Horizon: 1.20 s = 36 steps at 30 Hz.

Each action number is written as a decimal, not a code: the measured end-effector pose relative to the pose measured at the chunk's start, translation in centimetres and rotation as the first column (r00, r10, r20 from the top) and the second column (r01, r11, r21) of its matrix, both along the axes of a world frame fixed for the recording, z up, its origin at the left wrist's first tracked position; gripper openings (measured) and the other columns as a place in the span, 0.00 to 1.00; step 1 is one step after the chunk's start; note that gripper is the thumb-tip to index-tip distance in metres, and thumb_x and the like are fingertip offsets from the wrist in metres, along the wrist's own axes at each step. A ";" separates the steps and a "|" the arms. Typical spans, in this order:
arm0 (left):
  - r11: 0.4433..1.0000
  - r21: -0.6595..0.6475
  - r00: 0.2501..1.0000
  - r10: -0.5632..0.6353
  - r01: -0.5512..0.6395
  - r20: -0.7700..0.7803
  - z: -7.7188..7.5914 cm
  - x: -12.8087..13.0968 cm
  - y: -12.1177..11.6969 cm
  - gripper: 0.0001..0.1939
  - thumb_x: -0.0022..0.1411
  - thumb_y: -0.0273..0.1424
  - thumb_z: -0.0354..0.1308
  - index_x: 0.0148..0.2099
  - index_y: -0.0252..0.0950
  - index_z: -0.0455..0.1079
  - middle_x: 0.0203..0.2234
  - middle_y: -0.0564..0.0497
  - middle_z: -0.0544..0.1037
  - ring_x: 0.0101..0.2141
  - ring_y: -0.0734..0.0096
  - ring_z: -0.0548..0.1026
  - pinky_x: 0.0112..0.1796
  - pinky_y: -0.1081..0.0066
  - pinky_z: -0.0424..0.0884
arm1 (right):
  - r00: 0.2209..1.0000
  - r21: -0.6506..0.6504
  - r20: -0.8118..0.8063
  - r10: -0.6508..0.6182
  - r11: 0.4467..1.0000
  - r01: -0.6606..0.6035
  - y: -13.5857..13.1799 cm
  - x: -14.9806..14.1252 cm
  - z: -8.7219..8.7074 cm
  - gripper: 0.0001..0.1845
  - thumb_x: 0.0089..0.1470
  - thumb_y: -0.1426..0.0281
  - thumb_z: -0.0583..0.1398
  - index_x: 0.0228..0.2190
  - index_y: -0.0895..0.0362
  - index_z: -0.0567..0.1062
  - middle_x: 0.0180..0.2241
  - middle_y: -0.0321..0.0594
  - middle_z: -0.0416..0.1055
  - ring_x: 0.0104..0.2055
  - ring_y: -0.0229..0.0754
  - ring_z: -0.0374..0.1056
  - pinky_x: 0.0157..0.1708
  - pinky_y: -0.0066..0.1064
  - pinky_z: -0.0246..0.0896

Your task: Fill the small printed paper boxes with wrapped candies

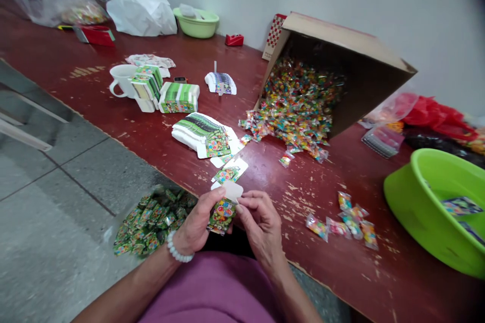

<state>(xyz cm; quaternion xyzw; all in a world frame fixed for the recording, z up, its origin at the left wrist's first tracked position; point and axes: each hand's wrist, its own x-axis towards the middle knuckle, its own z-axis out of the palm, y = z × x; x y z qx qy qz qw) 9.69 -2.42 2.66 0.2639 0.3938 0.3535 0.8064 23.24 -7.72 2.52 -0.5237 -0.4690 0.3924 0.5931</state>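
Note:
At the table's front edge, my left hand [199,218] is closed around a small green printed candy box [222,213], with its white top flap [232,190] standing up. My right hand [261,223] pinches the box's right upper edge between thumb and fingers. Just beyond lie loose flat box blanks [232,170], and behind them a fanned stack of green and white blanks [197,131]. Small wrapped candies [299,101] spill from a tipped cardboard carton [375,68]. Whatever is inside the box is hidden.
Several wrapped candies [350,223] lie to the right, near a green basin [413,202]. A white mug [123,81] and bundled boxes [179,98] stand back left. Below the table edge, a clear bag holds many green packs [147,222].

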 end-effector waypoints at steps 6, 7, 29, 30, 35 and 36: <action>1.000 0.030 0.999 0.001 0.000 -0.033 -0.1 -0.1 -0.4 0.21 0.59 0.46 0.62 0.42 0.31 0.76 0.23 0.51 0.77 0.19 0.73 0.71 0.17 0.74 0.73 | 0.985 -0.093 -0.164 0.054 0.993 -0.070 0.7 0.4 0.3 0.05 0.52 0.66 0.67 0.28 0.54 0.79 0.39 0.39 0.65 0.34 0.38 0.69 0.28 0.27 0.71; 0.999 0.046 0.999 -0.008 0.010 -0.047 -0.1 -0.1 -0.4 0.22 0.59 0.46 0.61 0.42 0.31 0.76 0.23 0.51 0.76 0.19 0.73 0.71 0.17 0.74 0.73 | 0.981 -0.106 -0.188 0.046 0.992 -0.067 0.8 0.4 0.2 0.06 0.51 0.66 0.68 0.27 0.54 0.78 0.39 0.39 0.66 0.34 0.38 0.69 0.28 0.27 0.71; 0.976 0.158 0.977 -0.120 0.149 -0.176 0.0 -0.7 -0.4 0.21 0.61 0.49 0.58 0.35 0.33 0.75 0.22 0.52 0.74 0.19 0.74 0.70 0.18 0.76 0.69 | 0.984 -0.127 0.005 0.176 0.976 -0.174 0.7 1.4 0.3 0.06 0.56 0.67 0.63 0.36 0.54 0.79 0.33 0.37 0.69 0.32 0.37 0.67 0.31 0.29 0.67; 0.975 0.155 0.976 -0.129 0.157 -0.177 0.1 -0.7 -0.4 0.21 0.62 0.48 0.57 0.36 0.33 0.75 0.23 0.51 0.75 0.20 0.74 0.71 0.19 0.76 0.70 | 0.988 -0.120 0.009 0.153 0.981 -0.151 0.7 1.5 0.4 0.05 0.56 0.67 0.63 0.34 0.54 0.79 0.33 0.37 0.69 0.32 0.38 0.67 0.31 0.29 0.67; 0.980 0.095 0.985 -0.172 0.174 -0.029 0.2 -0.6 -0.4 0.21 0.65 0.48 0.53 0.45 0.36 0.74 0.26 0.51 0.76 0.20 0.72 0.73 0.21 0.74 0.72 | 0.992 -0.077 -0.022 0.125 0.989 -0.126 0.8 1.5 0.2 0.05 0.56 0.67 0.64 0.29 0.55 0.77 0.34 0.38 0.67 0.33 0.38 0.67 0.29 0.28 0.69; 0.982 0.089 0.986 -0.166 0.166 -0.014 0.2 -0.6 -0.3 0.21 0.64 0.48 0.53 0.46 0.37 0.73 0.26 0.51 0.76 0.20 0.71 0.73 0.20 0.74 0.72 | 0.990 -0.070 -0.014 0.139 0.988 -0.140 0.9 1.5 0.2 0.05 0.56 0.67 0.63 0.30 0.54 0.77 0.35 0.39 0.67 0.33 0.39 0.68 0.29 0.28 0.69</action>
